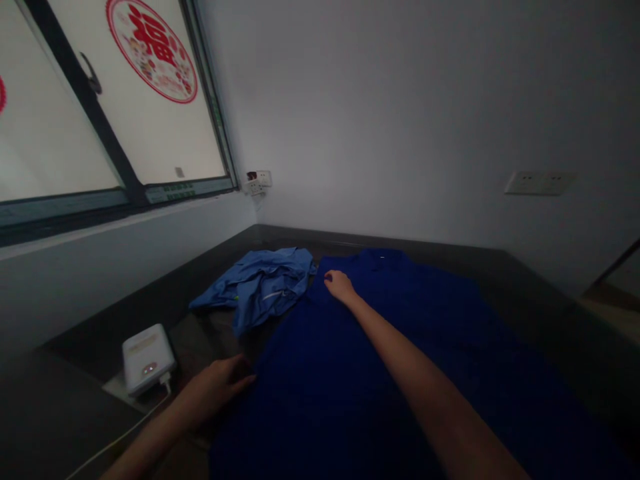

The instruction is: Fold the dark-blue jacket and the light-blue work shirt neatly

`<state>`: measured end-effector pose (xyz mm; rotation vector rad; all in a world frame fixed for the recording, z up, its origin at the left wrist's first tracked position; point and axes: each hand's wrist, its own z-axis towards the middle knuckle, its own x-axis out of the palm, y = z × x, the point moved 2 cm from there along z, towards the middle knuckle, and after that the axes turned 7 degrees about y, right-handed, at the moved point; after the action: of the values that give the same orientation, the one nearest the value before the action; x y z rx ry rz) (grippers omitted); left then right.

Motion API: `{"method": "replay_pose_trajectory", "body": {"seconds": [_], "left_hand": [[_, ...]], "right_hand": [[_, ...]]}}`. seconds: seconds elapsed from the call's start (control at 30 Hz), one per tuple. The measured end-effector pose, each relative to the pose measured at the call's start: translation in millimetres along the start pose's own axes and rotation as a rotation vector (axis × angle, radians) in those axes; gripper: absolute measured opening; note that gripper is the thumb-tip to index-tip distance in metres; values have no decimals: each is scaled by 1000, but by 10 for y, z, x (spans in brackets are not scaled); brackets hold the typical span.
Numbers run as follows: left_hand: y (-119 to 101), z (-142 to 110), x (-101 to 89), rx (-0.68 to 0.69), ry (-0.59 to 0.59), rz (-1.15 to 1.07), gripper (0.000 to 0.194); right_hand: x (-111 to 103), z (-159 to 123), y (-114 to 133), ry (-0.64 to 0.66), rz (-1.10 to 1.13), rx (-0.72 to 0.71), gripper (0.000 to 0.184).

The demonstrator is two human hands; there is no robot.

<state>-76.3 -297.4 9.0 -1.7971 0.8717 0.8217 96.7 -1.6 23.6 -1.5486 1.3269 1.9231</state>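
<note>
"What's the dark blue garment [325, 373] made of, by its look?"
"Matt cloth, lying smooth."
"And the light blue garment [273, 283], far left?"
"Cloth too, rough with creases."
"The bench [535, 293]?"
"Smooth, with a faint sheen."
"The white box [149, 359], near left?"
"Smooth plastic, like the right-hand socket [539, 183]; the wall [400, 120] looks matt."

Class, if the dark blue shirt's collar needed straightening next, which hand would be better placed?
Probably the right hand: it is at the upper part of the dark blue shirt, nearer the collar. The left hand is farther off, by the shirt's side edge.
</note>
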Motion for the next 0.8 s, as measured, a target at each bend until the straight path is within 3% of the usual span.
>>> {"method": "replay_pose_trajectory", "body": {"seconds": [0.2,0.3,0.43,0.63,0.8], "left_hand": [[-63,18,106,-74,11,19,33],[-100,-2,179,-45,27,-18,37],[-128,-90,264,9,-40,-93,41],[-210,-203,328,77,-24,-177,42],[-313,-241,327,141,-16,-239,36]], "right_hand": [[176,342,224,15,-1,188,44],[267,427,321,12,-23,265,53],[342,505,421,26,-64,308,59],[346,589,459,80,-127,285,57],[303,610,412,85,-157,232,34]]}}
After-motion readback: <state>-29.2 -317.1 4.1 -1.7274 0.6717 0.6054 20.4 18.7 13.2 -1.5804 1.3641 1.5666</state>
